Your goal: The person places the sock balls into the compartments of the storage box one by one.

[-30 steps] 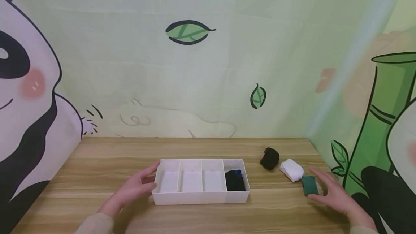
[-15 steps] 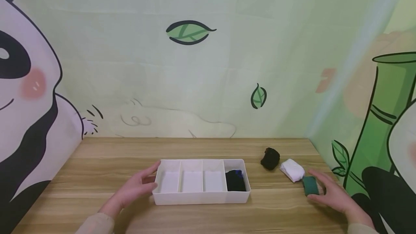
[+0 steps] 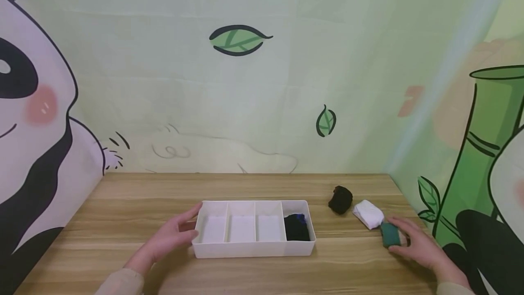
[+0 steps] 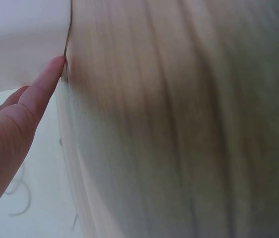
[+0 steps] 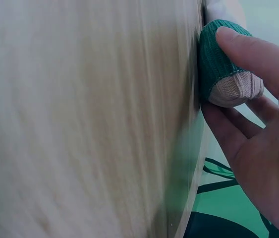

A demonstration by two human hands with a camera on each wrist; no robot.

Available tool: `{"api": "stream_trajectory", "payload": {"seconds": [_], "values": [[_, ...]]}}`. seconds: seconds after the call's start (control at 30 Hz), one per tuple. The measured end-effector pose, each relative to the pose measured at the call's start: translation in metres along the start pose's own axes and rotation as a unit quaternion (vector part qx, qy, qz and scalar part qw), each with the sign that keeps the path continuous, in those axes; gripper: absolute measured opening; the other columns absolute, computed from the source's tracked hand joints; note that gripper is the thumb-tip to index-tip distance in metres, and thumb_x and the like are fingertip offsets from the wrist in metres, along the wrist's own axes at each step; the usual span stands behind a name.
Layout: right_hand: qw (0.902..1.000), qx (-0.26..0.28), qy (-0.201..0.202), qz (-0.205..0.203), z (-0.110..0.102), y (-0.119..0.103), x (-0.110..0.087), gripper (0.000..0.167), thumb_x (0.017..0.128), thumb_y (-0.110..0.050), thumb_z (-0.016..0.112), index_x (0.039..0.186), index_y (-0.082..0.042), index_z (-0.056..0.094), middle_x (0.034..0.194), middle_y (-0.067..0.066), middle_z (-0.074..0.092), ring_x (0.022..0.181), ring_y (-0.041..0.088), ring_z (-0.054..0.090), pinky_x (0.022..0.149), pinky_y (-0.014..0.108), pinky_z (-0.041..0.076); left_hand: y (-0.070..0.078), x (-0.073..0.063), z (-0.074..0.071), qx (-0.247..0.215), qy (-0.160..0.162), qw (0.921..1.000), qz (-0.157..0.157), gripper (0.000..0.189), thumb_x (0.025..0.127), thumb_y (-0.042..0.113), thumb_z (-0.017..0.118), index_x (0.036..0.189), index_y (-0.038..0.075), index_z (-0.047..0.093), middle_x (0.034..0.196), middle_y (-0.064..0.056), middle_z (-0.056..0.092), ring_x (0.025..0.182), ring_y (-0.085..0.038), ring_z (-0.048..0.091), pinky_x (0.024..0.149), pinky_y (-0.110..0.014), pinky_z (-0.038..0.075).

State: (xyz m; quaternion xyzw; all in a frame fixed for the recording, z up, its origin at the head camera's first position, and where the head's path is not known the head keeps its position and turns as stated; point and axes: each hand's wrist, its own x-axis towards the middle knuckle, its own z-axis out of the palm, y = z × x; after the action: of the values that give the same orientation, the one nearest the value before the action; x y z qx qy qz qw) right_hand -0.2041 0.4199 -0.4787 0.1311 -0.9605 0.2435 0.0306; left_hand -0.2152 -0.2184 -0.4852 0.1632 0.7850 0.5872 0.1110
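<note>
Touching the left end of a white four-compartment box (image 3: pixel 254 249), the left hand (image 3: pixel 169 236) has its thumb at the near corner and its fingers extended apart from the thumb, toward the far one. The box sits upright on a wood-grain desk (image 3: pixel 245 277). In its rightmost compartment lies a black sock with a blue patch (image 3: pixel 296 229). To the right of the box and a little farther back is a black rolled sock (image 3: pixel 340 200); more to the box's right comes a white rolled sock (image 3: pixel 368 214). Well to the right of the box, a green-and-beige ribbed sock (image 3: pixel 390 235) rests at desk level, pinched between the thumb and fingers of the right hand (image 3: pixel 421 245).
</note>
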Motion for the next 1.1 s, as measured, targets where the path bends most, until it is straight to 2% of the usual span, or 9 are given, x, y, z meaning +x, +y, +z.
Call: {"api": "stream_trajectory", "payload": {"seconds": [0.2, 0.47, 0.87, 1.1], "values": [[0.9999, 0.010, -0.004, 0.007, 0.001, 0.000, 0.000, 0.071, 0.077, -0.020, 0.085, 0.135, 0.005, 0.053, 0.133, 0.033, 0.048, 0.118, 0.055, 0.047, 0.089, 0.063, 0.044, -0.001, 0.000, 0.000, -0.018, -0.006, 0.9998, -0.008, 0.075, 0.094, 0.007, 0.062, 0.157, 0.003, 0.020, 0.158, -0.029, 0.020, 0.132, -0.052, 0.039, 0.089, -0.036, 0.051], [0.9997, 0.020, 0.000, 0.014, 0.003, 0.000, 0.001, 0.070, 0.076, -0.021, 0.086, 0.134, 0.004, 0.054, 0.129, 0.032, 0.049, 0.112, 0.048, 0.052, 0.086, 0.058, 0.046, -0.001, -0.001, -0.001, -0.013, -0.002, 0.9998, -0.013, 0.074, 0.095, 0.009, 0.063, 0.157, 0.008, 0.023, 0.158, -0.028, 0.020, 0.133, -0.052, 0.038, 0.092, -0.042, 0.051], [0.9989, 0.034, 0.006, 0.031, 0.008, 0.001, 0.001, 0.066, 0.076, -0.022, 0.086, 0.130, 0.004, 0.057, 0.126, 0.030, 0.049, 0.107, 0.043, 0.054, 0.083, 0.051, 0.047, -0.003, 0.000, 0.000, -0.022, -0.009, 0.9997, -0.005, 0.074, 0.095, 0.007, 0.061, 0.157, 0.006, 0.021, 0.159, -0.028, 0.018, 0.134, -0.052, 0.037, 0.092, -0.039, 0.051], [0.9982, 0.044, 0.010, 0.039, 0.010, -0.004, 0.000, 0.064, 0.077, -0.021, 0.086, 0.129, 0.004, 0.058, 0.123, 0.026, 0.053, 0.105, 0.038, 0.055, 0.083, 0.049, 0.048, -0.003, 0.000, -0.001, -0.013, -0.005, 0.9999, -0.007, 0.074, 0.095, 0.009, 0.063, 0.157, 0.007, 0.022, 0.157, -0.029, 0.023, 0.133, -0.051, 0.038, 0.093, -0.042, 0.051]]}}
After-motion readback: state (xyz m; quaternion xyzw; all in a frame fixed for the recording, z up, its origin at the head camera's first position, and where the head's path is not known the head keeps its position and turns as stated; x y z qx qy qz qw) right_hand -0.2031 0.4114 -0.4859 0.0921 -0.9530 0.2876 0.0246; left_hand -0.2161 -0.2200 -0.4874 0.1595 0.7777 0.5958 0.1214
